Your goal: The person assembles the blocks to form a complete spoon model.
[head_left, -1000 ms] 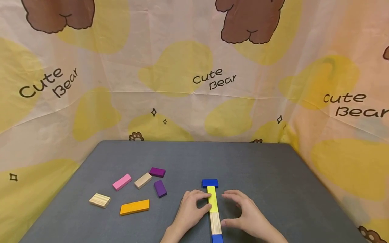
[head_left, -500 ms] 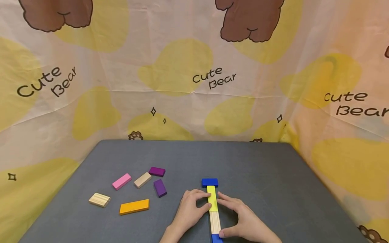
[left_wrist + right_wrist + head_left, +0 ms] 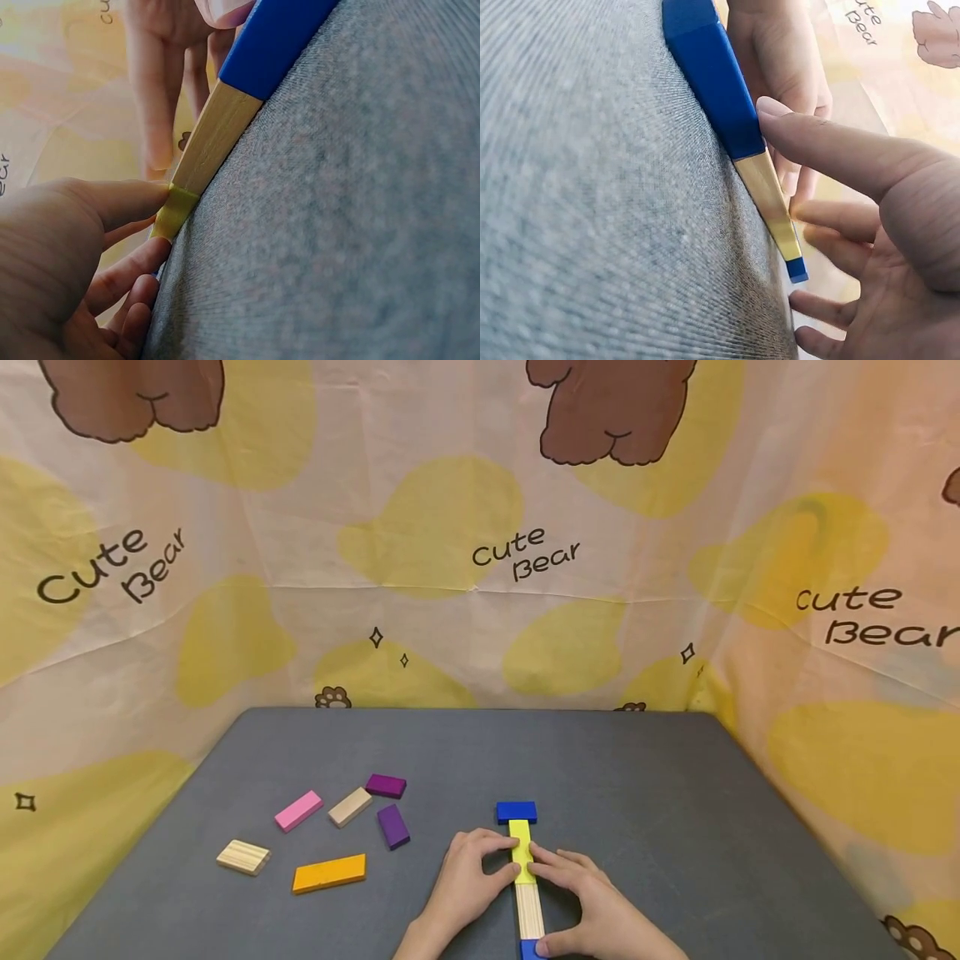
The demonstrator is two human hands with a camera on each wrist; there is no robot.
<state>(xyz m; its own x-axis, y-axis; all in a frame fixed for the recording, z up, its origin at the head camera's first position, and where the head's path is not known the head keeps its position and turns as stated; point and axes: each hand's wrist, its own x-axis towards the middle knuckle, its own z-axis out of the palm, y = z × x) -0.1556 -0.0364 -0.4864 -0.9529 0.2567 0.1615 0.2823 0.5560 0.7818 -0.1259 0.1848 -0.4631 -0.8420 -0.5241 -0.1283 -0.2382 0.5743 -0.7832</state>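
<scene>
A straight row of flat blocks runs away from me in the head view: a near blue block (image 3: 528, 951), a striped bare-wood block (image 3: 529, 912), then a yellow block (image 3: 523, 856). Crosswise at its far end lies another blue block (image 3: 517, 812). My left hand (image 3: 467, 872) touches the yellow block's left side with thumb and index fingertips. From the opposite side, my right hand (image 3: 588, 897) sets fingertips against the yellow block's right edge, its thumb on the near blue block. The right wrist view shows that thumb at the blue block's (image 3: 718, 86) upper edge, fingers spread along the row.
Several loose blocks lie to the left: orange (image 3: 328, 873), pink (image 3: 298, 811), plain wood (image 3: 350, 807), striped wood (image 3: 243, 857) and two purple ones, one nearer (image 3: 393, 827) and one farther (image 3: 386, 786). A printed cloth (image 3: 450, 543) surrounds the grey table (image 3: 600, 760).
My right hand has moved left to the row, its fingertips now at the yellow block and its thumb down at the near blue block. My left hand has stayed in place.
</scene>
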